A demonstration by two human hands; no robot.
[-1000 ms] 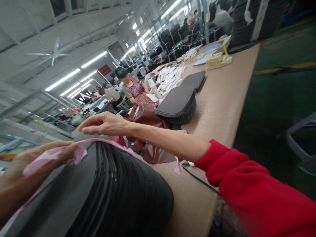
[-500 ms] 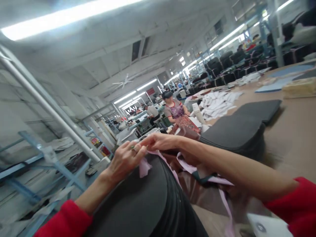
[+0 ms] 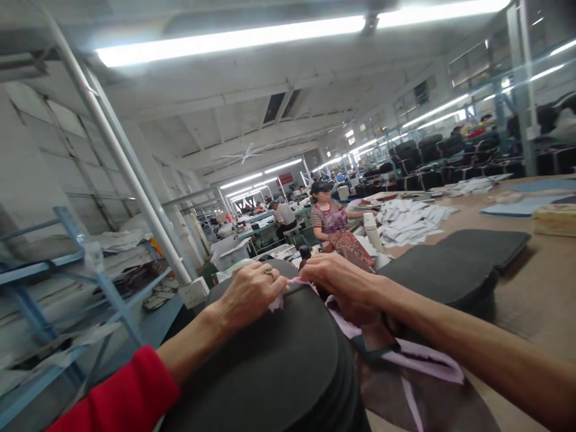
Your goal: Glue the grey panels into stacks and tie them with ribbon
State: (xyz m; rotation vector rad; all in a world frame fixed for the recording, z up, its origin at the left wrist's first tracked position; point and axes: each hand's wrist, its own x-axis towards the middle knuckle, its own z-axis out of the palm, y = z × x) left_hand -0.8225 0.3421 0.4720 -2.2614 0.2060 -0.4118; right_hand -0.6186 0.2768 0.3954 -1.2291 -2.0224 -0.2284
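My left hand (image 3: 254,294), with a ring on one finger, is closed on a pink strip (image 3: 296,280); a ragged end hangs below its fingers. My right hand (image 3: 335,275) is closed at the other side of that strip, its fingertips partly hidden. Both hands are above the far part of a stack of dark grey rounded pads (image 3: 265,366). Beneath my right forearm lies a brown leather-like piece (image 3: 396,399) with pink strips along it and a dark green patch. How the held strip joins this piece is hidden behind my right hand.
More dark pads (image 3: 441,273) lie on the brown table (image 3: 531,300) to the right. White cut pieces (image 3: 409,219) and a yellowish block (image 3: 553,219) are farther back. A co-worker (image 3: 330,219) sits ahead. A blue metal rack (image 3: 108,294) stands at the left.
My hands have moved apart, and a short length of pink strip now shows between them. The camera view has shifted and become more level. More of the brown piece lies uncovered.
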